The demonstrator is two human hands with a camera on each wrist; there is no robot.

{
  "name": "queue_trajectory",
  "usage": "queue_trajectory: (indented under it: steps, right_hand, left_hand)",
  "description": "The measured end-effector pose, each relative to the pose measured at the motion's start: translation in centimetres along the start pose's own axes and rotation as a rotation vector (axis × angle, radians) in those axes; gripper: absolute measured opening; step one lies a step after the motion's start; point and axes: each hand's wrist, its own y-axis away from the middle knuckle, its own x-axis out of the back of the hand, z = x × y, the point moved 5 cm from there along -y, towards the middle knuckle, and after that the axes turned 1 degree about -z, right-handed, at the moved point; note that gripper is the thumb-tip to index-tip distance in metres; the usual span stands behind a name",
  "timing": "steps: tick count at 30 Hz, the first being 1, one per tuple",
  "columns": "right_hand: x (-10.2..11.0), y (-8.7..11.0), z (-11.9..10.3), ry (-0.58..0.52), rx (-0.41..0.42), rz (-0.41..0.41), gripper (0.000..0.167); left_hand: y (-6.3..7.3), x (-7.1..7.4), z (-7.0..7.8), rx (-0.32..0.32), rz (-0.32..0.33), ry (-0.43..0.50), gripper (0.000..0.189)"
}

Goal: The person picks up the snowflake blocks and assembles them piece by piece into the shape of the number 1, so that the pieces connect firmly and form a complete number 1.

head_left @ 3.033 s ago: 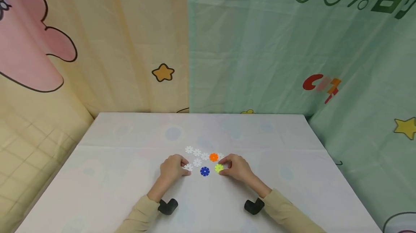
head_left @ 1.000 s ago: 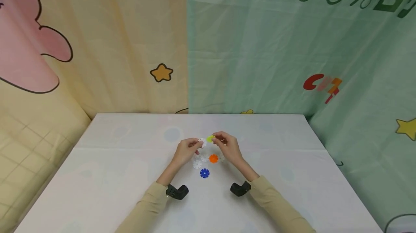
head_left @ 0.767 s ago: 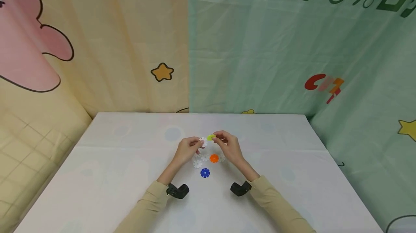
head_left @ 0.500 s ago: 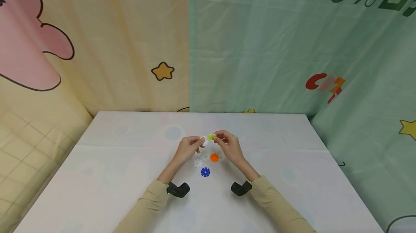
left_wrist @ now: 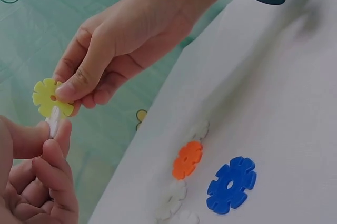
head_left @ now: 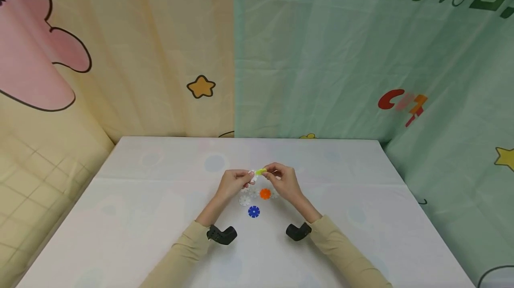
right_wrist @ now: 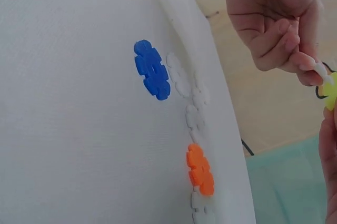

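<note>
My left hand (head_left: 234, 181) pinches a white notched plastic disc (left_wrist: 54, 122) between thumb and index finger. Between the thumb and fingers of my right hand (head_left: 283, 181) is a yellow disc (left_wrist: 45, 98) of the same flower-like shape. Both discs are held up above the table, and their edges meet at a slot in the left wrist view. In the head view the yellow one looks almost edge-on. Below the hands lie a blue disc (head_left: 254, 211), an orange disc (head_left: 265, 194) and several white discs (head_left: 244, 200).
A white table (head_left: 140, 216) with faint pale spots carries the loose discs. Behind it hang a beige curtain (head_left: 168, 56) and a green curtain (head_left: 305, 64). A black camera (head_left: 222, 235) sits on the left wrist, another black camera (head_left: 299, 231) on the right.
Since the earliest frame, both hands have lifted the white and yellow discs off the table and brought them together farther back. Over the last half second the yellow disc has tilted edge-on.
</note>
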Motion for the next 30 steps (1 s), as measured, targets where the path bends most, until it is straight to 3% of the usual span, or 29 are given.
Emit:
queue_trajectory:
  steps: [13, 22, 26, 30]
  right_hand:
    - [-0.8, 0.7, 0.4, -0.004, -0.010, -0.031, 0.008]
    - [-1.4, 1.2, 2.6, -0.027, 0.011, -0.037, 0.006]
    - [-1.6, 0.9, 4.6, -0.037, -0.022, -0.043, 0.007]
    - [-1.4, 0.2, 4.8, -0.034, -0.082, -0.044, 0.011]
  left_hand:
    - [0.1, -0.4, -1.4, 0.049, 0.014, 0.031, 0.024]
    - [0.5, -0.7, -1.7, 0.062, 0.003, 0.113, 0.025]
    - [0.3, -0.6, -1.4, 0.039, -0.018, 0.120, 0.025]
    - [0.0, -0.3, -0.9, -0.003, -0.056, 0.094, 0.026]
